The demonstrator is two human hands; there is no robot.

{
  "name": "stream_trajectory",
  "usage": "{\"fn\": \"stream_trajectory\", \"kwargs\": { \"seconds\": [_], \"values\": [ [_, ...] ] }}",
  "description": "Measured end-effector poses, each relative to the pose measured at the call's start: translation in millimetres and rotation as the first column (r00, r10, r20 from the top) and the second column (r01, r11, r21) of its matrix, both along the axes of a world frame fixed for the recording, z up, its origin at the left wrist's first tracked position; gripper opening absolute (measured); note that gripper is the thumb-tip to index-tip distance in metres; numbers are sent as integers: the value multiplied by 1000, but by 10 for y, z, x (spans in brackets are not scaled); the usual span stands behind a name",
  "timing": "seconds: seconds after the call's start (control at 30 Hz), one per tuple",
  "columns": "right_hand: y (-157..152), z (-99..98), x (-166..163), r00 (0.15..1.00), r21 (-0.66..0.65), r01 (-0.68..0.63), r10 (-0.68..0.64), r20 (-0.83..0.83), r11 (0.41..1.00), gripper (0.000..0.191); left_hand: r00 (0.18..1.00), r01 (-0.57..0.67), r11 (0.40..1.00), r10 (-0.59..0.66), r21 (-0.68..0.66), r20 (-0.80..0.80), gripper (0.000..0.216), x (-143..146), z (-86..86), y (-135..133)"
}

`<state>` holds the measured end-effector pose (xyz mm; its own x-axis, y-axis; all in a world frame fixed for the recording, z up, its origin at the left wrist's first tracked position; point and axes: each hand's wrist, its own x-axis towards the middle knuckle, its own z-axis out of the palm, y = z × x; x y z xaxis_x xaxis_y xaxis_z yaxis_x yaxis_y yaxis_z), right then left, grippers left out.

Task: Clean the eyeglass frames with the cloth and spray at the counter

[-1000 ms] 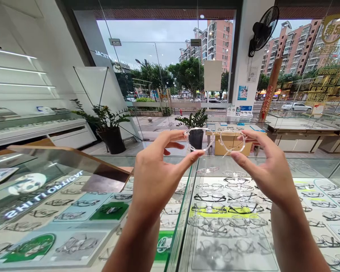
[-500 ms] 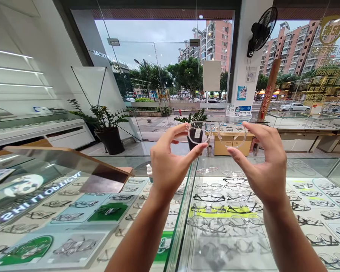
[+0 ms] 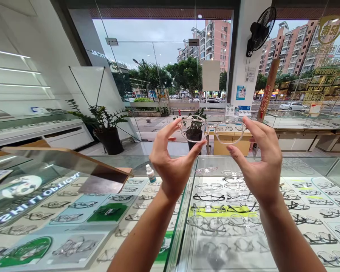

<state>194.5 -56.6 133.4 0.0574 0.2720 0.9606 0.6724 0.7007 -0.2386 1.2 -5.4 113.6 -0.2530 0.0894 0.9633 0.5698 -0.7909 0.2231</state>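
Note:
A pair of clear-framed glasses (image 3: 212,131) is held up at arm's length in front of me, lenses facing me. My left hand (image 3: 172,160) pinches the left lens rim between thumb and fingers. My right hand (image 3: 259,162) pinches the right rim the same way. Both arms reach out above a glass display counter (image 3: 314,166) filled with rows of spectacle frames.
A small white dropper bottle (image 3: 150,174) stands on the counter by my left wrist. An open wooden-edged mirror or lid (image 3: 65,162) lies at left. Potted plants (image 3: 109,130) stand behind, and a wall fan (image 3: 259,30) hangs on the pillar. Shop windows face the street.
Both hands have lifted the glasses higher and pushed them farther out. The dropper bottle has come into view beside my left wrist.

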Motion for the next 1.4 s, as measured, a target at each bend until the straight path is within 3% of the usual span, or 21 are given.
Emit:
{"fn": "stream_trajectory", "kwargs": {
  "seconds": [0.27,0.6,0.8,1.03,1.27,1.4],
  "values": [
    [1,-12,3,959,-120,-203,172,-226,972,38,998,-58,998,58,19,-15,67,4,-7,-17],
    [4,25,14,915,-95,-240,192,-355,966,27,1000,7,1000,-7,2,8,65,11,5,-36],
    [36,6,51,901,-136,-327,265,-344,935,31,999,43,999,-43,5,-24,64,3,17,-48],
    [113,12,76,803,-174,-535,434,-408,827,32,998,28,1000,-28,-4,-55,62,7,34,-47],
    [140,18,87,776,-196,-585,473,-417,787,26,999,21,1000,-22,-14,-48,63,29,43,-33],
    [149,18,81,784,-202,-574,461,-416,794,25,998,56,998,-57,-22,-35,69,26,30,-15]
  ]
}}
